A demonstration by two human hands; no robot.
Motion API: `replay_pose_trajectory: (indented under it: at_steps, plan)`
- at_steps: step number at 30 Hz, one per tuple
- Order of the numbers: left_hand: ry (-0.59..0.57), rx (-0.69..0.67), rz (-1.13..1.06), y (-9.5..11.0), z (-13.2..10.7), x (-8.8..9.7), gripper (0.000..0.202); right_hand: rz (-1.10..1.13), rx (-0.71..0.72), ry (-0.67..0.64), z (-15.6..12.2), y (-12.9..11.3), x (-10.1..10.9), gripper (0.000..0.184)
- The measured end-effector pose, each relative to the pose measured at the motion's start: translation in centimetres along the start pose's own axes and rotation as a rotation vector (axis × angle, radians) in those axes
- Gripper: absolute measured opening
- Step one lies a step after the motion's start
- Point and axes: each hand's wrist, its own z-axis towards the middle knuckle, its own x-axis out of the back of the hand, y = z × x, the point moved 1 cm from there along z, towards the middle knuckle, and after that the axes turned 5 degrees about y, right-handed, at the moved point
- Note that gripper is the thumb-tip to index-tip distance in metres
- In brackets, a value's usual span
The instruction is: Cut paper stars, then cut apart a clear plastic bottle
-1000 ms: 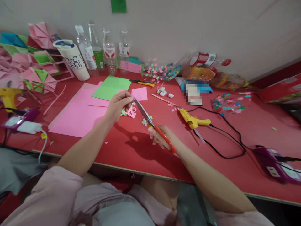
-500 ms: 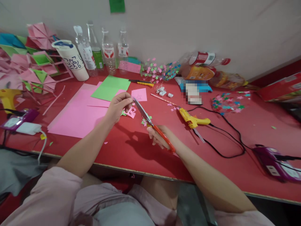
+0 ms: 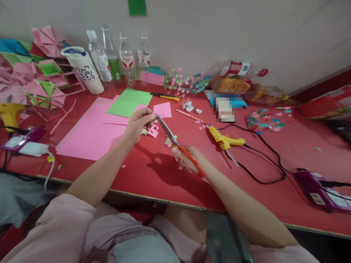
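Note:
My right hand (image 3: pixel 186 159) is wrapped round the red handles of a pair of scissors (image 3: pixel 191 159), its blades aimed up and left. The blade tips reach the fingertips of my left hand (image 3: pixel 141 122), which is closed in a pinch. Whatever sits between those fingertips is too small to make out. Below the left hand lie cut pink paper scraps (image 3: pixel 153 130). Small green and pink paper stars (image 3: pixel 170 139) form a pile under the blades. A pink paper square (image 3: pixel 162 109) with a faint star outline rests just behind.
Pink sheets (image 3: pixel 82 135) and a green sheet (image 3: pixel 128 102) lie left. A yellow glue gun (image 3: pixel 225 138) with its black cord (image 3: pixel 263 180) is at right, near a pencil (image 3: pixel 190 115) and a cutter knife (image 3: pixel 166 96). Bottles (image 3: pixel 126 62) and a white tumbler (image 3: pixel 85 71) line the wall.

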Motion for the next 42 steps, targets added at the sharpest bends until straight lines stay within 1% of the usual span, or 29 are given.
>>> replay_pose_trajectory:
  at_steps: [9,16,20,29,35,42]
  plan:
    - [-0.011,-0.017,-0.019,-0.1,0.0,0.0,0.013,0.018,0.011,-0.020,0.2,0.4,0.0,0.049]
    - [-0.024,-0.032,-0.025,-0.1,0.1,0.1,0.013,-0.014,-0.001,-0.019,0.3,0.4,0.1,0.050]
    - [-0.038,-0.051,-0.020,-0.2,0.1,0.2,0.012,0.013,0.032,-0.026,0.5,0.4,0.0,0.052]
    - [0.005,-0.030,0.031,-0.1,-0.3,-0.1,0.012,0.030,0.124,-0.052,0.7,1.0,0.0,0.051]
    - [-0.002,-0.033,0.034,0.0,-0.3,-0.1,0.013,-0.013,0.029,-0.015,0.5,0.6,0.0,0.051]
    - [-0.008,-0.028,0.007,0.0,-0.2,-0.1,0.012,-0.065,-0.016,-0.004,0.0,-0.2,0.3,0.046]
